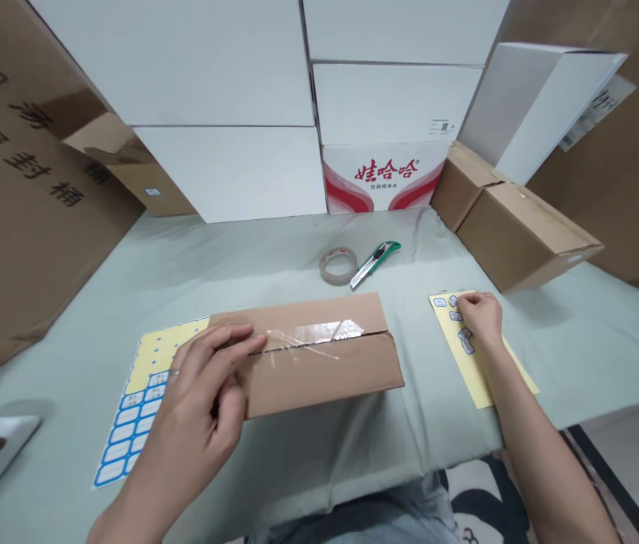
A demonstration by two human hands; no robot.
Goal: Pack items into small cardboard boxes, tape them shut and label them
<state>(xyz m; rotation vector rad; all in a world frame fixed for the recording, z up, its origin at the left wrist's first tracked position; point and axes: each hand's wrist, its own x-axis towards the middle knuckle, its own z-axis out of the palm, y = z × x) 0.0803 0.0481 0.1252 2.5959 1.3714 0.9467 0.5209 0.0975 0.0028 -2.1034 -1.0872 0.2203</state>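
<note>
at far left a big carton stands on the green cloth, with a white-edged device lying nearer, cut off by the view. next comes the label sheet, blue-framed labels on its near part, bare yellow on its far part; its right side runs out of sight behind the left hand. that hand is open, fingers loosely spread and laid over the left end of the box, thumb bent down by its near edge, gripping nothing else. so the box lies under the left fingers and stretches off to their right, a strip of clear tape along part of its top seam. beyond it, near the middle, lie the roll and, just to its right, the cutter, blade pointing back toward the person. farther right is the yellow sheet, well apart from the box, with a few labels on it. the right hand is at its far end, thumb and forefinger drawn together at a label; whether they have hold of it i cannot tell. the brown carton sits beyond, to the right
</note>
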